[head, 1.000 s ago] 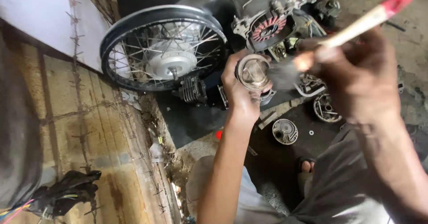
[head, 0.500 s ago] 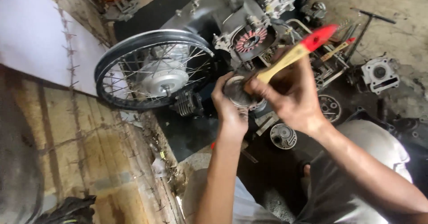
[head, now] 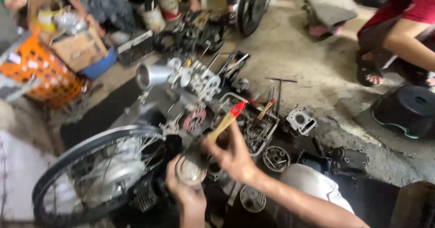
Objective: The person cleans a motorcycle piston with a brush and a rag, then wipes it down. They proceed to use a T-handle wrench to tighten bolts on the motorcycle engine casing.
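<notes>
A stained concrete floor (head: 312,69) carries everything. The landmark is the spoked wheel (head: 97,173), which stands on it at lower left. Right of the wheel lie a round metal cover (head: 276,158) and a small grey cylinder block (head: 300,120), near each other. Far right of the wheel sits an upturned black bucket (head: 408,110). Above the wheel, at upper left, an orange plastic crate (head: 38,74) rests beside a cardboard box (head: 79,49).

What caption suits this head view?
Left hand holds a round metal part; right hand brushes it with a paintbrush beside a wheel.
</notes>
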